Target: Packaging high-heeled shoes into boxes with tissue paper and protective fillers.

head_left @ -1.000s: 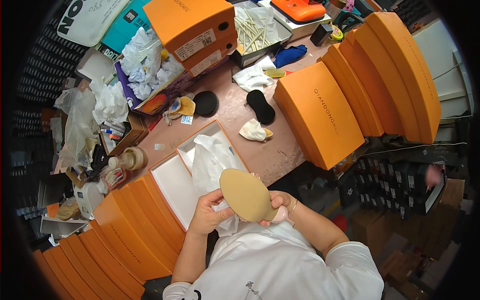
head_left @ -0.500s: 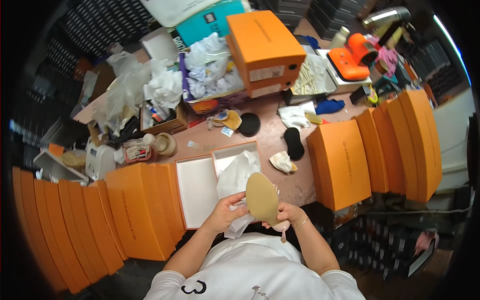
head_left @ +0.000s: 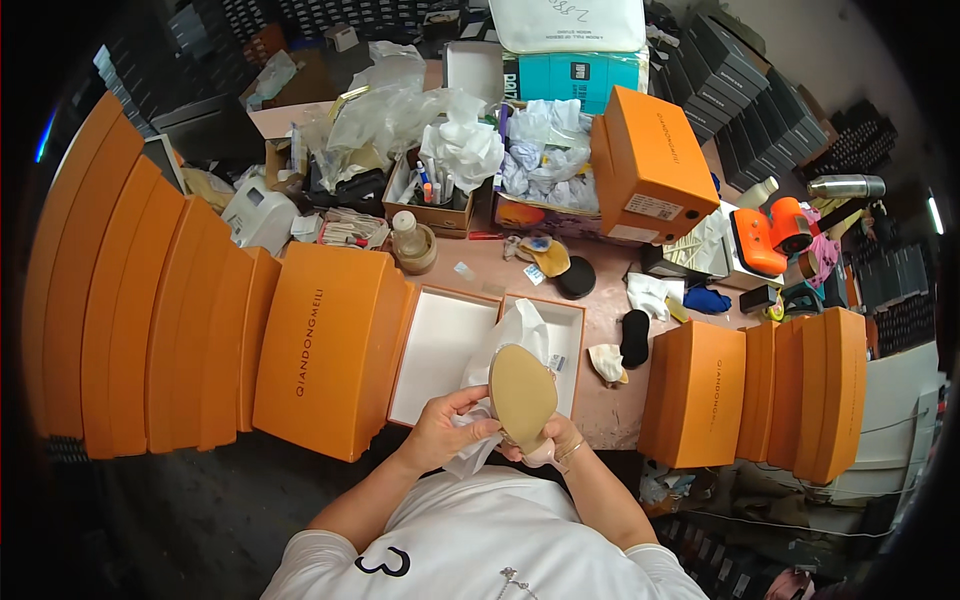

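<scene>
1. Across the left half of the frame I see a fanned row of orange boxes (head_left: 190, 330) standing on edge, running from the upper left down to the centre.
2. A shorter row of the same boxes (head_left: 770, 395) stands at the right, with dark shelving behind it.
3. The table (head_left: 610, 400) shows pinkish between the two rows; its far side, at the top centre, is crowded with crumpled paper (head_left: 465, 150), a teal carton (head_left: 590, 75) and one more orange box (head_left: 655, 165).
4. In the middle lies an open box (head_left: 440, 345) with a white inside, just above my hands.
5. At the lower centre, a shoe (head_left: 522, 395) is held up over the open box's near edge, its tan sole facing me.
6. White tissue (head_left: 515, 330) rises behind the shoe and hangs below it.
7. My left hand (head_left: 445, 428) is closed on the tissue and the shoe's left side.
8. My right hand (head_left: 560, 440) grips the shoe from beneath, near the heel.
</scene>
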{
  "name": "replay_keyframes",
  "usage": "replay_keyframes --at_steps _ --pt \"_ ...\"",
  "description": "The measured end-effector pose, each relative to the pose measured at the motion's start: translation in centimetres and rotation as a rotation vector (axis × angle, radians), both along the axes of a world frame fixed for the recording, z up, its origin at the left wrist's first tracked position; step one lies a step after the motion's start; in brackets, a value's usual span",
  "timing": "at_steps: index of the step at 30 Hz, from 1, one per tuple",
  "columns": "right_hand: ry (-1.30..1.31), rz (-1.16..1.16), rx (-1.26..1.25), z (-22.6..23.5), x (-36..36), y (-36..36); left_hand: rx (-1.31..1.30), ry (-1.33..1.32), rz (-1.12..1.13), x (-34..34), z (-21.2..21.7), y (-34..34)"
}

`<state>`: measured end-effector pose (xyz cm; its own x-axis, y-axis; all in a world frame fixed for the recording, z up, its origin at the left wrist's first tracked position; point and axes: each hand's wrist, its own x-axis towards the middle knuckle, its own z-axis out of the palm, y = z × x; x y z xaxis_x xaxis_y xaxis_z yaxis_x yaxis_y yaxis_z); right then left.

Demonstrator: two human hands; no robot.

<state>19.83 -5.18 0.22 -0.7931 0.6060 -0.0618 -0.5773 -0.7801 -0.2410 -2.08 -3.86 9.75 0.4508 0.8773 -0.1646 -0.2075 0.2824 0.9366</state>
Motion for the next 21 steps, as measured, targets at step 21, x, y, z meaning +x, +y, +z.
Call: replay_keyframes --at_steps 21 --pt "-0.344 -0.225 0.012 1.5 2.6 -3.3 0.487 1.317 0.033 -2.6 -5.4 4.0"
